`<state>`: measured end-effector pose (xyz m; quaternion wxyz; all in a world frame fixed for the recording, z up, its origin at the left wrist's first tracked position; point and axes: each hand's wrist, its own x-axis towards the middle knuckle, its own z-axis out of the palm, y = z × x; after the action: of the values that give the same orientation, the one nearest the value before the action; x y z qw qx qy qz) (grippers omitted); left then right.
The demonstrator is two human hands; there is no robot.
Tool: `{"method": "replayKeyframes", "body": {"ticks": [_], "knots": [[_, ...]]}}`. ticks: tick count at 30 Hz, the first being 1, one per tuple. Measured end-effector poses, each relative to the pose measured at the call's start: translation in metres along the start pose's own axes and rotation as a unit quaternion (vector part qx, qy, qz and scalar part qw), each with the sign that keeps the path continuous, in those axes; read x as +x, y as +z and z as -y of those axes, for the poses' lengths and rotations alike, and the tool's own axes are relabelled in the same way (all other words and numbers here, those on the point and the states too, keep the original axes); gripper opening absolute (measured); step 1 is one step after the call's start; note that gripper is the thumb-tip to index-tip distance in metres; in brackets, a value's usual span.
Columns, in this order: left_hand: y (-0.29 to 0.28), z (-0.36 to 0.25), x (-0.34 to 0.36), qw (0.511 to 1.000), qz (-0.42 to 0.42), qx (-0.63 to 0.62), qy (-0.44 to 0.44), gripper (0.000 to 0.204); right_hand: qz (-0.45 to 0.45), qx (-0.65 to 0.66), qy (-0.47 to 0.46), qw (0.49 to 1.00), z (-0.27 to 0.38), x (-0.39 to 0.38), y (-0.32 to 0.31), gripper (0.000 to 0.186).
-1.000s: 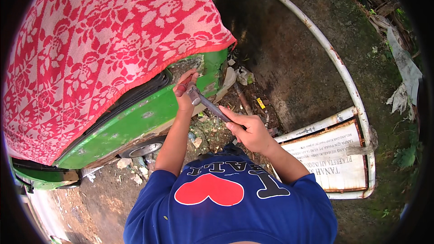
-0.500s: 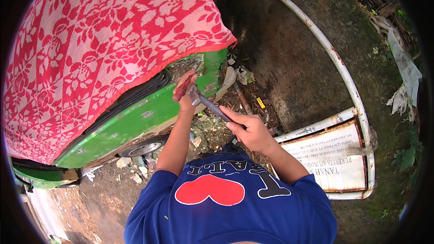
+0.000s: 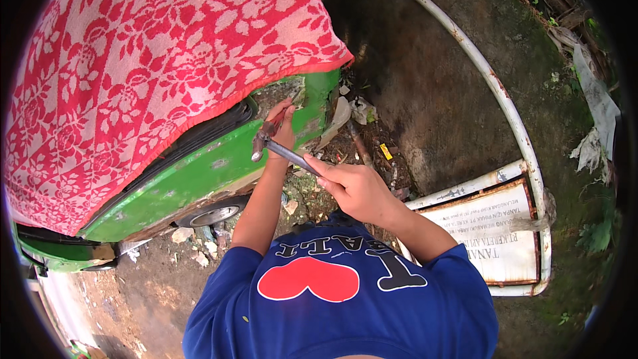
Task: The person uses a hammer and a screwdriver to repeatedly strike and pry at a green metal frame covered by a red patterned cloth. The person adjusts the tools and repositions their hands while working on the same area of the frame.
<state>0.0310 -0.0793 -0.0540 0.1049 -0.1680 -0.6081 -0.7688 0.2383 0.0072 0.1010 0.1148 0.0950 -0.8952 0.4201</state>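
My left hand (image 3: 286, 130) is closed around a red-handled tool (image 3: 274, 123), held beside a scraped grey patch (image 3: 269, 96) on the green car body (image 3: 193, 174). Its far end is hard to make out, so I cannot tell whether it is a screwdriver or a chisel. My right hand (image 3: 362, 189) grips a hammer (image 3: 289, 153) by its dark handle. The hammer's head lies at the butt end of the red handle, and in this view it covers part of it; whether the two touch I cannot tell.
A red and pink floral cloth (image 3: 166, 60) drapes over the car. To the right, a bent white metal frame (image 3: 492, 80) holds a rusty-edged sign board (image 3: 485, 226). Rubble and litter (image 3: 206, 242) lie by the wheel (image 3: 216, 215), and a yellow wrapper (image 3: 385, 151) lies farther right.
The hammer's head has swung left, from beside the red handle to its butt end. My right hand has shifted slightly left with it. My left hand has moved slightly right, still gripping the tool.
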Motion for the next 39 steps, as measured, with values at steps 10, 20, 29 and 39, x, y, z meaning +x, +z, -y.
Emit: {"method": "replayKeyframes", "body": {"ticks": [10, 20, 29, 39], "knots": [[-0.004, 0.011, -0.002, 1.000, -0.005, -0.007, 0.019, 0.024, 0.036, -0.030, -0.014, 0.999, 0.004, -0.010, 0.004, 0.049], [-0.001, 0.005, 0.001, 1.000, 0.005, -0.009, -0.018, 0.024, 0.078, -0.022, -0.028, 0.996, 0.011, -0.014, -0.005, 0.047], [0.002, 0.008, 0.000, 1.000, -0.007, 0.013, -0.004, 0.020, 0.057, -0.035, -0.054, 0.996, -0.001, -0.017, -0.008, 0.053], [-0.009, 0.013, 0.001, 0.998, -0.036, -0.041, -0.016, 0.029, 0.036, 0.052, 0.056, 0.996, -0.012, -0.020, -0.018, 0.044]]}}
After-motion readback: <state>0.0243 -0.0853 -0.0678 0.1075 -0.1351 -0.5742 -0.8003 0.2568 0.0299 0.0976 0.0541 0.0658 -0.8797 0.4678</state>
